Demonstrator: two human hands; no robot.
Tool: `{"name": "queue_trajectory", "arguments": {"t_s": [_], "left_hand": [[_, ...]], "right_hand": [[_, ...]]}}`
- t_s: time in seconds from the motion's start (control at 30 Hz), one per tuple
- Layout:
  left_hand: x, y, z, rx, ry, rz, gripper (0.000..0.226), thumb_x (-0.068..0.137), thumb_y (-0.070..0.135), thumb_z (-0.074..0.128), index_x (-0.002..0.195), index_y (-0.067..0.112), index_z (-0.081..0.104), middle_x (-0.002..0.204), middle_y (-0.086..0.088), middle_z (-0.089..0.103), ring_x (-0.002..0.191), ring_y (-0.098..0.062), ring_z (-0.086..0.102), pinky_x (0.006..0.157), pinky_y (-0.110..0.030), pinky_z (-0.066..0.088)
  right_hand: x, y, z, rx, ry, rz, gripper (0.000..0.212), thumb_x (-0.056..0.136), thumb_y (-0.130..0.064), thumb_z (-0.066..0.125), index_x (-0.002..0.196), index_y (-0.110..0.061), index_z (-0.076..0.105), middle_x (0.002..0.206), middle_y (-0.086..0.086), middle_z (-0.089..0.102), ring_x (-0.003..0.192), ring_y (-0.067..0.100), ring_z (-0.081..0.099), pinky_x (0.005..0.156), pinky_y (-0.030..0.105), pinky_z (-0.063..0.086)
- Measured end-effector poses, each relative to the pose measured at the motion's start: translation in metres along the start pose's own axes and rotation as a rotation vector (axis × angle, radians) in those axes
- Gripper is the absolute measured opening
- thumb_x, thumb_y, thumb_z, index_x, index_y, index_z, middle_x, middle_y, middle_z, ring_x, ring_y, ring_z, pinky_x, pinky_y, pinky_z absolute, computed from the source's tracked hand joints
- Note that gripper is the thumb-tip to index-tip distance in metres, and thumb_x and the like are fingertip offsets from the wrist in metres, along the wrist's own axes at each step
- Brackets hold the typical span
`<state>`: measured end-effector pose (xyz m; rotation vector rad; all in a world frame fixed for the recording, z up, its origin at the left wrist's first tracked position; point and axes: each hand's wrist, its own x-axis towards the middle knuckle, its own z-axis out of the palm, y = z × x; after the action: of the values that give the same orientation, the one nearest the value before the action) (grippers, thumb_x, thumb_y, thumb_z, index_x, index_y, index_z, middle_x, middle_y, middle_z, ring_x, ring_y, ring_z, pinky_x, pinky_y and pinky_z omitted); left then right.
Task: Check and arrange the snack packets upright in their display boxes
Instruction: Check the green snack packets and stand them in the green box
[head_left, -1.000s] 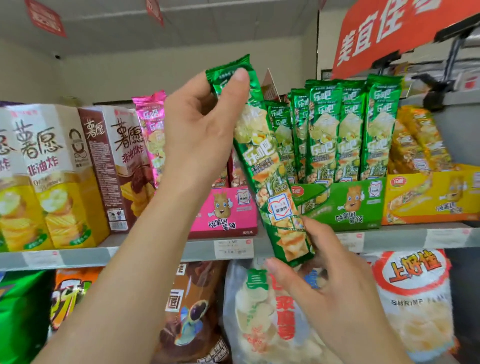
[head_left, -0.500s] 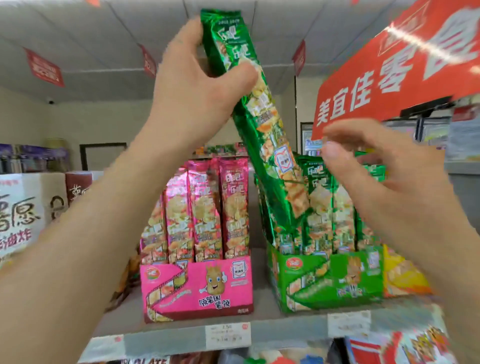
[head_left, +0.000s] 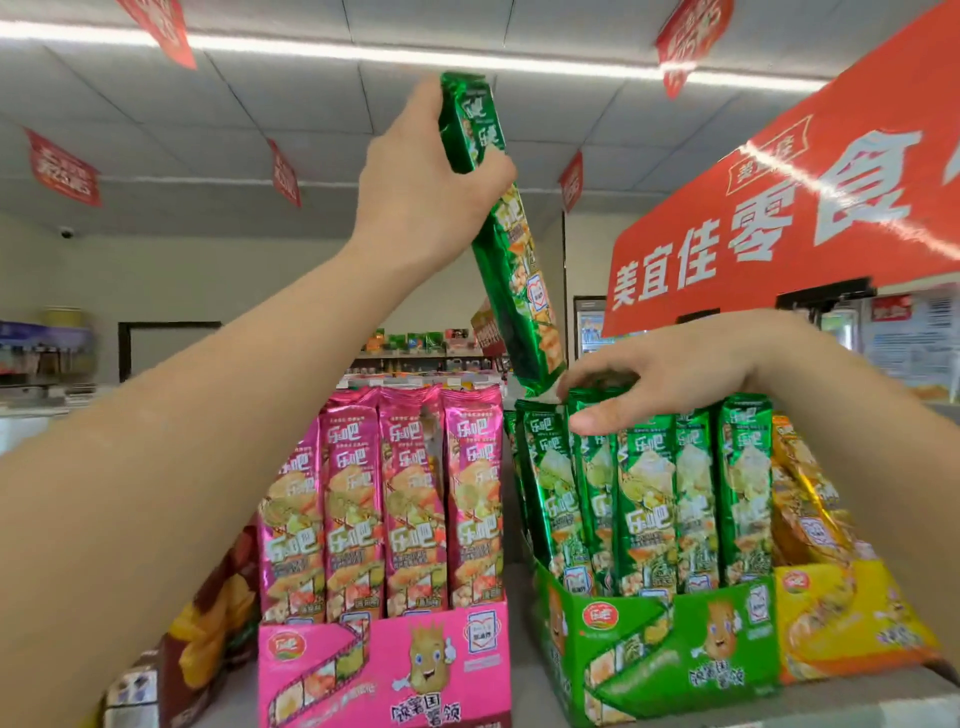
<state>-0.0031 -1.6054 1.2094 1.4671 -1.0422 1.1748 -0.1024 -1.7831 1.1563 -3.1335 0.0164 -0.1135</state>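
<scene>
Right hand (head_left: 675, 374) dropped to pinch tops of boxed packets (head_left: 644, 493); left hand (head_left: 426, 182) gripped raised packet (head_left: 511, 270) above, insertion likely next

Location type: retail shop, snack aisle. Indicators: a grey shelf (head_left: 521, 613) carries a pink cardboard display box (head_left: 384, 670), a green cardboard display box (head_left: 670, 649) and a yellow cardboard display box (head_left: 852, 618), each stocked with rows of foil snack packets (head_left: 644, 499). A large red sign with white characters (head_left: 779, 218) is mounted overhead. Red paper pennants (head_left: 65, 169) hang from the tiled ceiling (head_left: 260, 104). Stocked shelving (head_left: 415, 348) and a glass-door cooler (head_left: 589, 327) stand at the rear.
</scene>
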Motion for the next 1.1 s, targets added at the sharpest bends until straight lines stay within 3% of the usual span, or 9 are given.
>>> {"name": "queue_trajectory", "arguments": {"t_s": [0.2, 0.33, 0.47, 0.6, 0.67, 0.83, 0.97, 1.1], "left_hand": [[0.009, 0.0, 0.025, 0.139, -0.107, 0.08, 0.031, 0.085, 0.034, 0.062, 0.108, 0.019, 0.045, 0.088, 0.009, 0.061, 0.084, -0.02, 0.063, 0.075, -0.037, 0.054], [0.006, -0.004, 0.046, 0.277, -0.268, 0.09, 0.047, 0.086, 0.033, 0.065, 0.124, 0.016, 0.043, 0.11, -0.004, 0.066, 0.09, -0.026, 0.064, 0.077, -0.039, 0.055], [-0.003, -0.01, 0.062, 0.291, -0.462, 0.011, 0.05, 0.085, 0.029, 0.068, 0.125, 0.015, 0.041, 0.102, -0.005, 0.065, 0.082, -0.026, 0.066, 0.076, -0.042, 0.057], [-0.009, -0.013, 0.071, 0.121, -0.578, -0.161, 0.045, 0.081, 0.021, 0.072, 0.112, 0.018, 0.04, 0.096, -0.01, 0.064, 0.069, -0.029, 0.071, 0.063, -0.044, 0.061], [-0.012, -0.013, 0.074, 0.024, -0.654, -0.274, 0.043, 0.082, 0.014, 0.072, 0.11, 0.018, 0.039, 0.093, -0.011, 0.061, 0.061, -0.026, 0.071, 0.053, -0.041, 0.06], [-0.018, -0.014, 0.08, -0.037, -0.814, -0.444, 0.051, 0.089, 0.01, 0.067, 0.13, 0.015, 0.037, 0.109, -0.007, 0.045, 0.062, -0.022, 0.067, 0.046, -0.025, 0.055], [-0.01, -0.012, 0.081, 0.097, -0.853, -0.355, 0.039, 0.088, 0.013, 0.07, 0.12, 0.011, 0.048, 0.1, -0.007, 0.056, 0.065, -0.018, 0.07, 0.055, -0.027, 0.06], [-0.006, -0.004, 0.083, 0.328, -0.837, -0.175, 0.035, 0.085, 0.022, 0.076, 0.113, 0.008, 0.062, 0.085, -0.005, 0.066, 0.055, -0.013, 0.065, 0.04, -0.018, 0.047]], "right_hand": [[-0.006, 0.011, 0.004, 0.166, 0.139, -0.062, 0.072, 0.057, -0.069, 0.062, 0.122, -0.04, 0.05, 0.12, -0.015, 0.054, 0.117, 0.005, 0.053, 0.1, 0.029, 0.046], [-0.006, 0.014, 0.01, 0.28, 0.143, -0.066, 0.076, 0.059, -0.063, 0.065, 0.128, -0.041, 0.042, 0.126, -0.019, 0.053, 0.12, 0.004, 0.051, 0.096, 0.026, 0.047], [-0.008, 0.015, 0.011, 0.284, 0.143, -0.059, 0.07, 0.059, -0.066, 0.064, 0.124, -0.045, 0.047, 0.118, -0.024, 0.057, 0.102, -0.004, 0.061, 0.084, 0.016, 0.046], [-0.011, 0.015, 0.013, 0.3, 0.177, -0.055, 0.066, 0.055, -0.069, 0.064, 0.114, -0.042, 0.055, 0.115, -0.022, 0.063, 0.102, -0.003, 0.061, 0.09, 0.021, 0.047], [-0.011, 0.015, 0.014, 0.295, 0.209, -0.066, 0.067, 0.053, -0.069, 0.065, 0.111, -0.036, 0.058, 0.11, -0.017, 0.067, 0.106, 0.007, 0.062, 0.096, 0.033, 0.048], [-0.011, 0.015, 0.017, 0.316, 0.273, -0.108, 0.069, 0.049, -0.067, 0.069, 0.106, -0.028, 0.063, 0.11, 0.004, 0.067, 0.109, 0.03, 0.062, 0.101, 0.054, 0.043], [-0.011, 0.016, 0.018, 0.327, 0.269, -0.103, 0.068, 0.049, -0.065, 0.068, 0.107, -0.029, 0.063, 0.111, 0.002, 0.066, 0.109, 0.027, 0.062, 0.101, 0.052, 0.044], [-0.012, 0.018, 0.019, 0.321, 0.311, -0.087, 0.05, 0.064, -0.055, 0.074, 0.107, -0.031, 0.063, 0.11, 0.001, 0.066, 0.108, 0.025, 0.062, 0.101, 0.05, 0.044]]}}
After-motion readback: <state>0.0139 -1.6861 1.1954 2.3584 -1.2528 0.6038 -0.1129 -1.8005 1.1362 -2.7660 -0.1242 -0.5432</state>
